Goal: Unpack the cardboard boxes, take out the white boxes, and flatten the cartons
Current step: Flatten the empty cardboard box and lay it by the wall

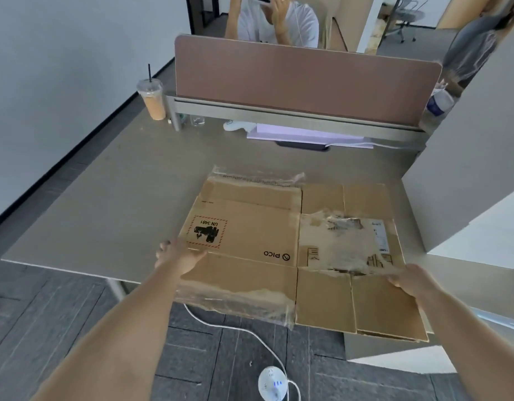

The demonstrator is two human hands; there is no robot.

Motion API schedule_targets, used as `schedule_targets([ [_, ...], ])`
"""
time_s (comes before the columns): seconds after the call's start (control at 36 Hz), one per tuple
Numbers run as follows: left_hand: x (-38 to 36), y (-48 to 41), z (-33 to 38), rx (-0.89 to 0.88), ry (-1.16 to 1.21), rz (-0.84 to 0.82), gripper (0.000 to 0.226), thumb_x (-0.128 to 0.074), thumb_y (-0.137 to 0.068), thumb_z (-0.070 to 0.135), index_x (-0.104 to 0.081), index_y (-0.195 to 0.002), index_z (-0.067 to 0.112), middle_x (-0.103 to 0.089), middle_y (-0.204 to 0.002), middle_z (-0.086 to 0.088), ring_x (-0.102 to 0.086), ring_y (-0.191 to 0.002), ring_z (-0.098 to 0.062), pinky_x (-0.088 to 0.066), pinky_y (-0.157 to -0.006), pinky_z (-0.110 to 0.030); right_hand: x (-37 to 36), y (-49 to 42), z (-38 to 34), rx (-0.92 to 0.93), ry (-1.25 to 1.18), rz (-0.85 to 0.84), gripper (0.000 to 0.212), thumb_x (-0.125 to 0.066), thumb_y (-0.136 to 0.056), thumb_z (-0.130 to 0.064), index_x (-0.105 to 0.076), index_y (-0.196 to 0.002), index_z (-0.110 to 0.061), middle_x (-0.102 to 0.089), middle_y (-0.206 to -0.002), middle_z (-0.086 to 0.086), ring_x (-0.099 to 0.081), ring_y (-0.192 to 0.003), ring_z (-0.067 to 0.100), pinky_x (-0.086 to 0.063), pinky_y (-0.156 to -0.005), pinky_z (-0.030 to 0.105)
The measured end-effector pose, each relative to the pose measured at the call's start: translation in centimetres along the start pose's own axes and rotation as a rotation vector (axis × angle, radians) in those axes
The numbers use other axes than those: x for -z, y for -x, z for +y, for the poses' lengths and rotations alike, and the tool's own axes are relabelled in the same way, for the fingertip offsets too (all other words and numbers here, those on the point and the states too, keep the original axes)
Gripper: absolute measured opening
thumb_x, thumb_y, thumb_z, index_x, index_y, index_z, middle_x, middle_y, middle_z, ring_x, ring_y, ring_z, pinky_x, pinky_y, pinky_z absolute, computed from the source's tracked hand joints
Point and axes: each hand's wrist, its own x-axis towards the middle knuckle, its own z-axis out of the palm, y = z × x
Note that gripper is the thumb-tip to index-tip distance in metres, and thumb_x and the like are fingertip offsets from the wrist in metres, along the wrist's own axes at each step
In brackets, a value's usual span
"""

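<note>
One flattened carton (250, 227) lies on the desk (105, 198), its near flaps overhanging the desk's front edge. Left hand (179, 257) grips its left edge, right hand (409, 280) its right (thumbs on top). Risk: once released, the overhang could tip it off the desk. Count: one carton, two hands, one cup (153, 99) at the desk's far-left corner.

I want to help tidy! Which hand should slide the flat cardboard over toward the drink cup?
Probably the left. The left hand holds the carton at its edge nearer the cup on the desk; the right hand holds the opposite edge, farther away.
</note>
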Motion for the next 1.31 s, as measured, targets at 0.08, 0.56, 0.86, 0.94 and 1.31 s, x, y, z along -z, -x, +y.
schedule_targets([
  [0.08,0.3,1.1,1.4,0.094,0.055,-0.031,0.113,-0.064,-0.063,0.08,-0.03,-0.146,0.012,-0.041,-0.145,-0.015,-0.037,-0.134,-0.035,-0.037,-0.105,-0.047,0.4,-0.2,0.3,0.029,-0.03,0.035,0.026,-0.062,-0.09,-0.008,-0.06,-0.113,0.005,-0.061,-0.093,0.014,-0.057,-0.079,0.028,-0.043,-0.062,0.032],
  [0.56,10.4,12.2,-7.2,0.189,0.59,0.438,0.055,-0.082,-0.065,0.055,-0.064,-0.097,0.014,-0.068,-0.079,-0.002,-0.066,-0.063,-0.019,-0.056,-0.052,-0.03,2.4,6.9,-11.6,0.444,-0.206,0.081,0.036,-0.059,-0.088,-0.013,-0.051,-0.123,-0.007,-0.055,-0.086,0.002,-0.056,-0.071,0.024,-0.039,-0.054,0.029],
  [0.86,14.1,19.9,-26.9,0.481,0.695,0.72,0.058,-0.082,-0.067,0.051,-0.061,-0.101,0.009,-0.065,-0.085,-0.008,-0.063,-0.067,-0.023,-0.051,-0.049,-0.028,-8.4,18.6,-26.3,0.786,-0.148,-0.104,0.037,-0.058,-0.089,-0.016,-0.048,-0.124,-0.008,-0.059,-0.098,0.01,-0.054,-0.078,0.029,-0.04,-0.063,0.032],
  [0.94,13.4,20.5,-33.4,0.596,0.7,0.745,0.066,-0.08,-0.064,0.06,-0.059,-0.104,0.012,-0.065,-0.083,-0.006,-0.065,-0.067,-0.024,-0.06,-0.059,-0.039,-12.5,22.4,-30.4,0.856,-0.134,-0.155,0.037,-0.058,-0.089,-0.017,-0.048,-0.124,-0.011,-0.058,-0.098,0.008,-0.054,-0.078,0.027,-0.04,-0.064,0.031],
  [1.31,15.1,21.7,-57.2,0.83,0.74,0.802,0.052,-0.076,-0.073,0.049,-0.063,-0.104,0.01,-0.064,-0.083,-0.004,-0.064,-0.065,-0.02,-0.056,-0.054,-0.031,-31.8,40.7,-45.8,1.065,-0.095,-0.393,0.009,-0.061,-0.089,-0.01,-0.054,-0.09,-0.016,-0.058,-0.084,0.006,-0.054,-0.075,0.023,-0.038,-0.066,0.029],
])
